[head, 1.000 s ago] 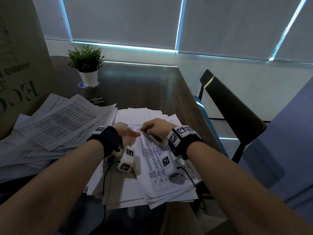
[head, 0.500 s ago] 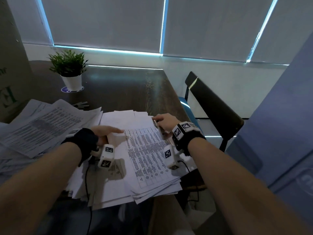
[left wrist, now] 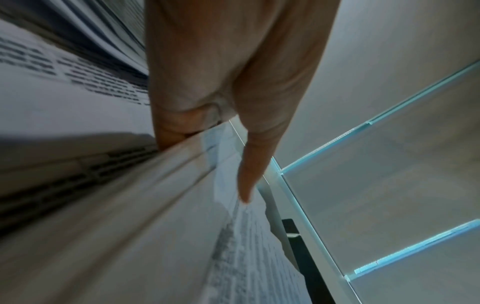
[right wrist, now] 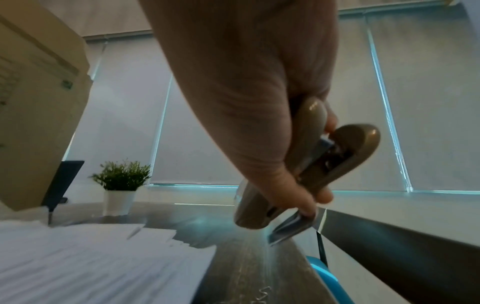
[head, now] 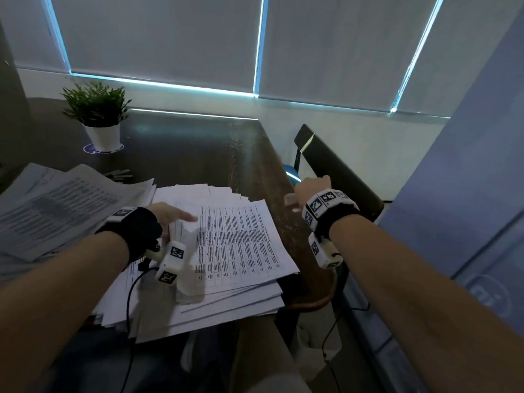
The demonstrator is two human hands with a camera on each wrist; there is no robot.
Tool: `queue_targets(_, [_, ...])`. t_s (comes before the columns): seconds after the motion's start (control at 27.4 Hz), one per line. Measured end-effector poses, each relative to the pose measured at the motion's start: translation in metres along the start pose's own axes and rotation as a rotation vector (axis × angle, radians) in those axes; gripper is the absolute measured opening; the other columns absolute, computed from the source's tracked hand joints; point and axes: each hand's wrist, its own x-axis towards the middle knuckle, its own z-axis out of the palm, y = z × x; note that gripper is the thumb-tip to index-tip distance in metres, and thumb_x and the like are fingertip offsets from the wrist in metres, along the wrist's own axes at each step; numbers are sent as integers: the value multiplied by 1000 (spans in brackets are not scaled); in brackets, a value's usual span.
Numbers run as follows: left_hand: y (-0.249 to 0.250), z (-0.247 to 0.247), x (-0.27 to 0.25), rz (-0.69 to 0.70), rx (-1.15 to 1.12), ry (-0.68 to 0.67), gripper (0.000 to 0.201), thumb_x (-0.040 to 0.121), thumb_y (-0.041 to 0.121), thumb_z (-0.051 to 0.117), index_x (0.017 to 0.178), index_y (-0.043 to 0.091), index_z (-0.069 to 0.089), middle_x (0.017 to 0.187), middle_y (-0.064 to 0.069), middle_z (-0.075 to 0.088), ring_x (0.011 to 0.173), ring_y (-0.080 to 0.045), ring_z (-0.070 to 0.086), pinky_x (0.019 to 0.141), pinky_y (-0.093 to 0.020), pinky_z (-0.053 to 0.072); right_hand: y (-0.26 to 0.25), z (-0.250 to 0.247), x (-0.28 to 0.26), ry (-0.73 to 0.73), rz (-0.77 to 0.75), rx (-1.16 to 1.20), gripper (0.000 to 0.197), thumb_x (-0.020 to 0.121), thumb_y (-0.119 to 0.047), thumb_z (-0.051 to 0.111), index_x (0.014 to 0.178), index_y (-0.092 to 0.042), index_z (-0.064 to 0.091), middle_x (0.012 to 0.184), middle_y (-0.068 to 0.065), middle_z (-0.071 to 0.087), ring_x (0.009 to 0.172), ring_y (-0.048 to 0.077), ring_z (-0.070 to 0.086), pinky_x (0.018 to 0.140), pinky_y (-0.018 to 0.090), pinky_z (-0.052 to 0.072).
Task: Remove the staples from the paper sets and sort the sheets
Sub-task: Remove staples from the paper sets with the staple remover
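Right hand (head: 310, 188), at 3 o'clock of the paper: clamped around a bronze-coloured staple remover (right wrist: 309, 172), thumb and fingers squeezing its two handles, steel claws (right wrist: 291, 228) pointing down at bare tabletop (head: 198, 148).
Left hand (head: 166, 214), at 9 o'clock of the top sheet: index finger extended, remaining fingers (left wrist: 176, 127) curled onto the left edge of the upper sheets, some of which are lifted; thumb not visible.
Hands well apart.
Stack of printed sheets (head: 235, 242), centre, near edge of tabletop: fanned unevenly, topmost page bearing a table of text, lower corners overhanging the edge.
Loose staples (right wrist: 262, 294), tiny, on the wood just right of the stack, below the remover.
Second pile of papers (head: 59, 205), at 9 to 10 o'clock: overlapping, print blurred.
Potted plant (head: 97, 114), at 11 o'clock: white pot, on a round blue coaster.
Cardboard box (right wrist: 39, 102), far left: partly in frame.
Dark chair (head: 337, 171), at 2 o'clock, beside the tabletop.
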Motion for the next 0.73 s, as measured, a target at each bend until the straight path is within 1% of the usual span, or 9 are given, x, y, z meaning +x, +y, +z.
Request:
queue_targets(0.07, [-8,-1,21,8,65,-43,102,24,34,98,107,-4,54,99,-24,69,91,-40,67,84,-52,51,2,-4,2,22,47,14,13,97,-34,56,102,-22,56,97,-2,54,103,18,57,101,39,34])
queue_targets(0.15, [-14,0,34,149,81,20,111,6,35,96,106,0,62,100,-19,71,93,-38,67,86,-53,54,2,1,5,97,124,191,18,97,-34,56,104,-18,61,89,-2,55,88,17,55,96,39,36])
queue_targets(0.22, [-10,3,18,257,-43,59,92,24,27,98,105,1,64,104,-17,69,95,-35,66,87,-51,54,2,13,10,100,195,683,21,95,-34,58,92,-12,58,83,0,56,79,16,54,85,33,44])
queue_targets(0.29, [1,8,-9,304,-153,86,68,46,17,94,106,2,64,104,-15,68,97,-32,64,88,-49,54,-2,22,8,-55,208,1358,27,91,-33,64,96,-6,61,87,6,67,78,20,63,70,29,51])
queue_targets(0.37, [7,5,-13,365,-239,65,81,36,27,95,108,3,65,105,-14,70,98,-32,66,88,-50,54,-6,30,3,-309,126,1910,33,92,-29,62,113,-4,64,99,13,74,83,26,70,70,34,57])
queue_targets(0.4, [9,4,-11,389,-276,49,90,29,31,95,109,3,65,104,-14,71,97,-32,67,87,-50,54,-8,34,1,-396,69,2111,27,95,-25,58,110,-5,66,96,13,75,79,25,72,67,35,59])
queue_targets(0.48, [16,2,-10,424,-371,37,86,36,31,93,112,2,65,107,-16,70,98,-33,67,87,-50,54,-13,38,-1,-449,26,2235,20,97,-20,52,98,-7,67,84,10,75,71,23,71,65,35,59])
queue_targets(0.62, [28,13,-22,400,-546,-96,42,89,19,64,125,-2,56,120,-20,64,104,-35,64,91,-48,52,-28,47,7,-283,151,2146,26,93,-20,60,111,-1,62,96,15,70,79,29,65,68,40,53])
queue_targets(0.73, [29,24,-32,372,-341,-282,33,89,9,62,121,2,56,116,-19,65,91,-29,69,75,-40,58,-38,41,11,-184,185,2379,32,90,-15,63,119,-2,62,118,16,68,105,33,65,98,51,51])
